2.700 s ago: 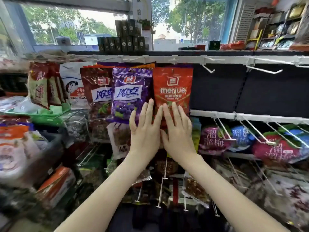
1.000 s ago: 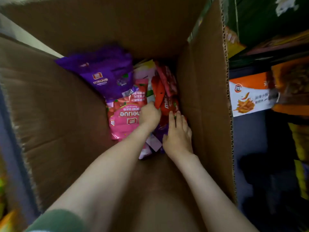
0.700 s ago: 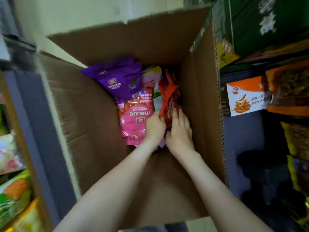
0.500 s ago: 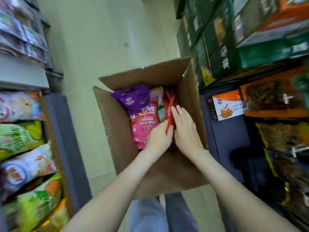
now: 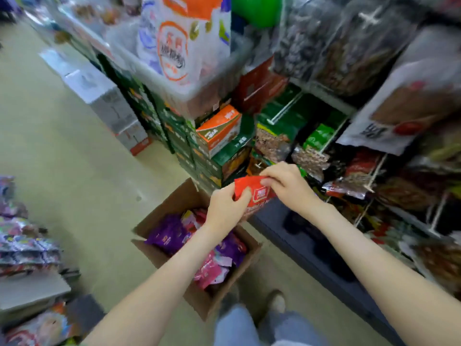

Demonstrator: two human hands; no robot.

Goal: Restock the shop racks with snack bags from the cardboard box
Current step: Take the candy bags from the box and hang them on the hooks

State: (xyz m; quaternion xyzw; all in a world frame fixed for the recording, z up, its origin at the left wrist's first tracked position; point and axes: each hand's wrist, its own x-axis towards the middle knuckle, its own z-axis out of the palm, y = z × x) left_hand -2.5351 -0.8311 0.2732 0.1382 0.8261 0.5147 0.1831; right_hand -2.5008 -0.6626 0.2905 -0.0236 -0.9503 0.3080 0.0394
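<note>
A person held a red snack bag (image 5: 255,194) just above the open cardboard box (image 5: 172,203) on the shop floor, left hand (image 5: 225,212) and right hand (image 5: 290,187) both pinching it, fingers (image 5: 274,171) clamped on the foil. Its top edge ran from hand to hand. The rack's wire pegs (image 5: 373,177) lay to the right, nearer the right hand. Purple bags (image 5: 167,237) sat in the box.
</note>
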